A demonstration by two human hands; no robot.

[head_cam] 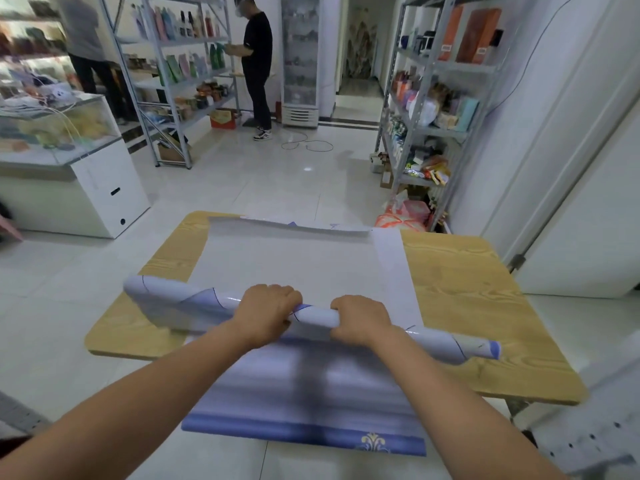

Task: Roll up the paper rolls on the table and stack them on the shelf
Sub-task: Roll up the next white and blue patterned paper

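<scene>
A large glossy sheet of paper lies white side up on the wooden table. Its near part is folded over into a loose roll that runs across the table, blue and white on the outside. My left hand and my right hand grip this roll side by side near its middle, fingers curled over it. A blue printed flap with a gold ornament hangs off the table's near edge. The far edge of the sheet curls up slightly.
A metal shelf with goods stands at the right beyond the table, another shelf at the back left. A white counter with a glass case is at the left. Two people stand at the back. A cable lies on the tiled floor.
</scene>
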